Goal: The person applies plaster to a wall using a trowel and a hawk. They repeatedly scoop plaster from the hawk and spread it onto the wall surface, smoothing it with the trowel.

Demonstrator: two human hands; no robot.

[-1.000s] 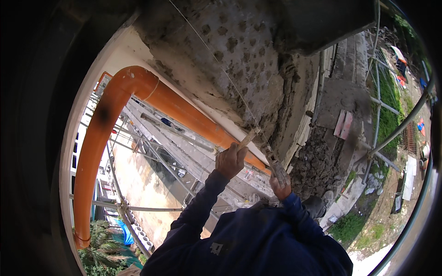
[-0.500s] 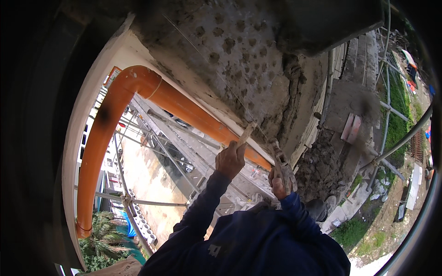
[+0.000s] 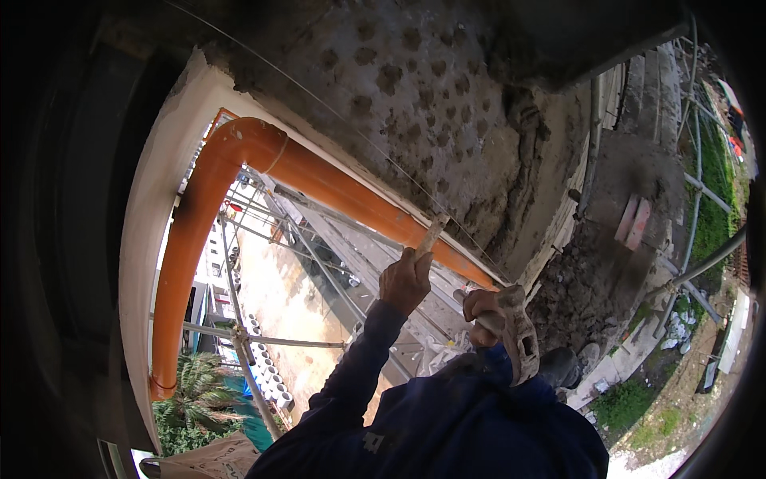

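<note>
My left hand is closed round a short, flat, mortar-smeared strip, perhaps wood. The strip's far end reaches the wall's lower edge, close to a thin taut string. To the right, my right hand grips a mortar-crusted hand tool by its rounded handle. This tool has a long body with a small dark rectangular opening, and its kind is unclear. It lies slanted close to my right sleeve. Above both hands spreads the rough grey mortar wall, pitted with several round dents.
An orange pipe with an elbow runs along the wall's lower edge. Wet mortar is heaped on the boards at right, near a reddish block. Scaffold poles stand around, with the ground far below.
My right hand has turned the crusted tool away from the wall edge and back toward my body. My left hand still holds the strip at the edge. The whole view has shifted slightly.
</note>
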